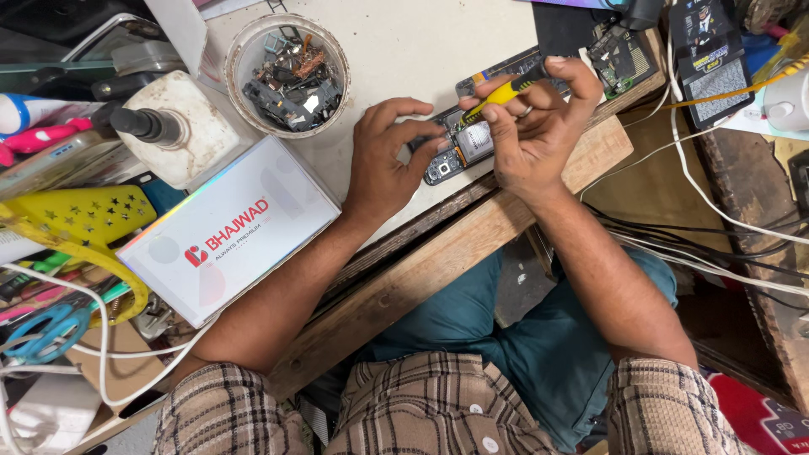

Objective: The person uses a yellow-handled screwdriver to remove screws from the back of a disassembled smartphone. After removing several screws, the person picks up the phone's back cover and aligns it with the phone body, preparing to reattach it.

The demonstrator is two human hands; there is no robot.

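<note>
Opened phone [459, 145] lay at bench edge, long axis diagonal, upper end toward far right. Left hand [383, 160] pinned its lower end; right hand [527, 126] clamped on yellow screwdriver [502, 93], tip down-left. White rectangular box [227, 227], red label, left.

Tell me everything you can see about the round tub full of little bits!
The round tub is a see-through plastic container with a whitish, grubby rim and no lid on it. It stands upright on the pale table, near the top of the picture, between a white bottle and the left hand. Inside lies a jumbled heap of small dark and metal parts, some coppery. Neither hand touches it; only the table does, and a white box sits just in front of it.
</note>
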